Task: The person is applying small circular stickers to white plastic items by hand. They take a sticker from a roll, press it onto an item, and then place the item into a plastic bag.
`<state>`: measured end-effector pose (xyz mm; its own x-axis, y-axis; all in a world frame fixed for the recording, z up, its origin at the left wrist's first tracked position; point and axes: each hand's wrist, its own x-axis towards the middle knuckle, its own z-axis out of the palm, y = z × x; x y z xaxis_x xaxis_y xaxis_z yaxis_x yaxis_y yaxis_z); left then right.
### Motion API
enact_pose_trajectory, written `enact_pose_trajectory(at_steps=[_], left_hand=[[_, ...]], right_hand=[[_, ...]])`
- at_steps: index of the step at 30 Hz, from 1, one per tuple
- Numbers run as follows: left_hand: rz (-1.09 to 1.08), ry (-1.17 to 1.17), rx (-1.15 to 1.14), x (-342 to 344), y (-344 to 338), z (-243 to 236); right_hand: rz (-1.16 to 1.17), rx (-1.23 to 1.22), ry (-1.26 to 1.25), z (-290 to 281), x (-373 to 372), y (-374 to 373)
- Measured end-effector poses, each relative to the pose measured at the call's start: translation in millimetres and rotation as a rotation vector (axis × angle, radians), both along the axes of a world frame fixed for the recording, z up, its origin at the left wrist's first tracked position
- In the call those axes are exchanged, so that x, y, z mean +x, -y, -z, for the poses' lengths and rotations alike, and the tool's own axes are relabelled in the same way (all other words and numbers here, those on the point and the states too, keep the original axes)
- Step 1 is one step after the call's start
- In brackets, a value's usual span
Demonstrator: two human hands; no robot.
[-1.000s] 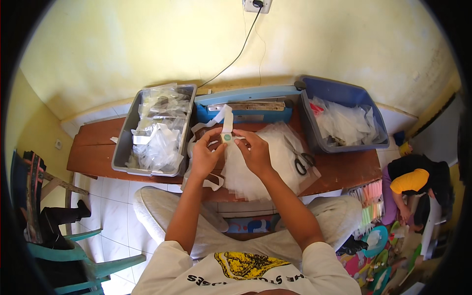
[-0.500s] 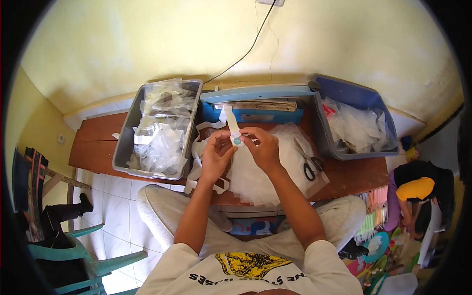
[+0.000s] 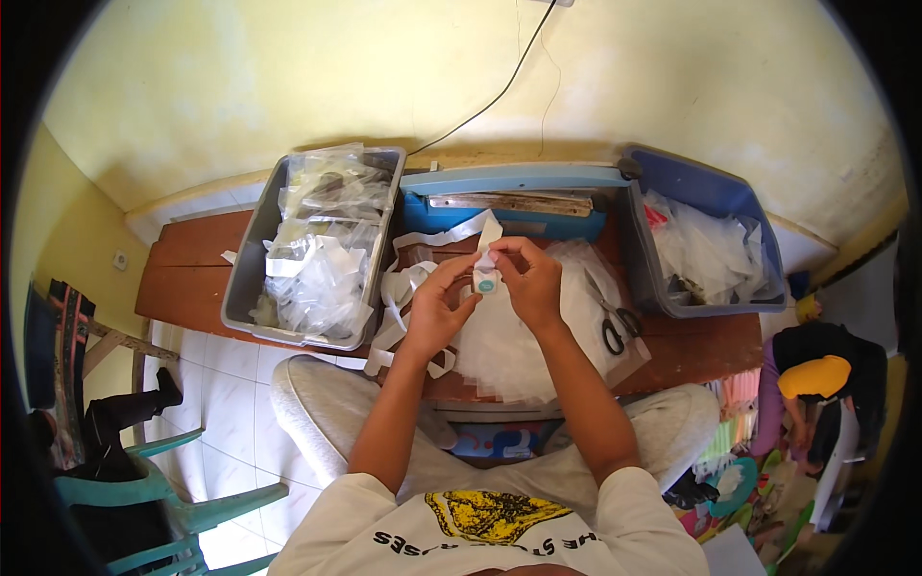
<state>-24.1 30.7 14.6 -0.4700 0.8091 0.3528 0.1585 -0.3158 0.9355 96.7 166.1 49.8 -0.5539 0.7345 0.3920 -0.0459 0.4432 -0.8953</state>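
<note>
Head camera view: two bare hands come together over the middle of a brown bench (image 3: 187, 269), between two bins. The left hand (image 3: 440, 309) pinches a white strip (image 3: 490, 232) from its left side. The right hand (image 3: 530, 286) pinches it from its right side. The low end of the strip has a little label (image 3: 486, 284) with a blue-green mark, and it sits right between the two thumbs. The top end sticks up past the fingers.

The grey bin (image 3: 234, 293) has its front edge close to the front edge of the bench. The blue bin (image 3: 706, 305) is on the right. Brown wood shows past the grey bin on the left, and in front of the blue bin on the right. A blue tool (image 3: 538, 179) with a long bar shuts in the back, by the wall (image 3: 288, 77). The pile of clear bags (image 3: 514, 370) reaches almost to the front edge, near the knees.

Count them: two hands, two bins, one label, one blue tool, one pair of scissors (image 3: 613, 334) on the bags. Loops of white ribbon (image 3: 382, 360) lie left of the pile. The bags are too many to count.
</note>
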Motion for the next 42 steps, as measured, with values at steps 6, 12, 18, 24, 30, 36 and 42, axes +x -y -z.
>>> enact_pose_trajectory(at_steps=[6, 12, 18, 24, 30, 36, 42], left_hand=[[-0.009, -0.106, -0.059, 4, 7, -12], [0.026, 0.213, 0.030, -2, 6, 2], [-0.006, 0.270, 0.008, -7, 8, 2], [-0.037, 0.221, -0.020, -9, 10, 4], [-0.021, 0.235, -0.102, -7, 12, 0], [-0.051, 0.163, -0.119, -8, 13, 4], [-0.054, 0.147, -0.183, -5, 15, 1]], right_hand=[[0.024, -0.137, 0.100, 3, 2, -6], [0.038, 0.043, 0.037, -8, 3, -1], [-0.117, 0.408, 0.051, -23, 17, -1], [-0.150, 0.557, 0.043, -19, 19, 0], [-0.198, 0.587, 0.113, -21, 22, 0], [-0.198, 0.589, 0.106, -15, 22, 0], [-0.215, 0.574, 0.125, -9, 22, -3]])
